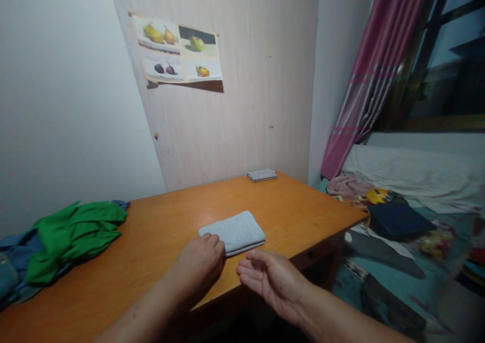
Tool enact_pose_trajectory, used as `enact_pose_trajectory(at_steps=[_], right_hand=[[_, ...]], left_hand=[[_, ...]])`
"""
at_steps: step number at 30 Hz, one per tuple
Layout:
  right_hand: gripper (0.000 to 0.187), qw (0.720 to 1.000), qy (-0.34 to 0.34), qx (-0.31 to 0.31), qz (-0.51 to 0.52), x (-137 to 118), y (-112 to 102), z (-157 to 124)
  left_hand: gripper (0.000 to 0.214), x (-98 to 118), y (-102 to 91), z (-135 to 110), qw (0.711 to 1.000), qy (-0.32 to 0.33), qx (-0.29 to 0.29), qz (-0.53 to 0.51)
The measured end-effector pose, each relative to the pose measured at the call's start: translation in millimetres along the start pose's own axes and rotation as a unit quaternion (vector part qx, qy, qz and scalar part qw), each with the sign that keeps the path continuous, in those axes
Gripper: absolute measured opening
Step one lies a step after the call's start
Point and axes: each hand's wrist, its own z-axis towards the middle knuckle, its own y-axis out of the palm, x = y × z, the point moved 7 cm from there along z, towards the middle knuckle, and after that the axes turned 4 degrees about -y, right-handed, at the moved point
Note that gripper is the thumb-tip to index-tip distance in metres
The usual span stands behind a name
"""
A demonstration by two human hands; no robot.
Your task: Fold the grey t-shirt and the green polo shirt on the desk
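Observation:
A folded light grey cloth (pixel 237 231) lies on the orange wooden table (pixel 159 232) near its front edge. My left hand (pixel 199 259) rests on the table with its fingers curled, knuckles touching the cloth's near left corner. Whether those fingers pinch the cloth is hidden. My right hand (pixel 271 277) hovers just in front of the cloth at the table edge, palm turned up, fingers stretched out and holding nothing.
A crumpled green garment (pixel 74 237) lies on blue clothes (pixel 15 262) at the table's left end. A small checked folded item (pixel 262 175) sits at the back by the wall. A bed (pixel 401 222) with clothes stands to the right, under a curtain.

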Motion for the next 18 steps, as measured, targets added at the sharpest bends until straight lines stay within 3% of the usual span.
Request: enact_pose_trajectory(at_steps=[6, 12, 18], right_hand=[[0.037, 0.998, 0.031, -0.009, 0.055, 17.7, 25.6, 20.0], [0.025, 0.993, -0.017, -0.020, 0.116, 18.2, 59.5, 46.7], [0.013, 0.990, -0.051, 0.020, 0.130, 17.6, 57.3, 60.0]], left_hand=[[0.014, -18.1, -12.3, 5.7, 0.996, -0.062, 0.011, -0.057], [0.014, -18.2, -18.3, 10.5, 0.996, -0.071, 0.018, -0.059], [0.013, -7.0, -23.1, 7.7, 0.996, -0.040, 0.040, -0.062]])
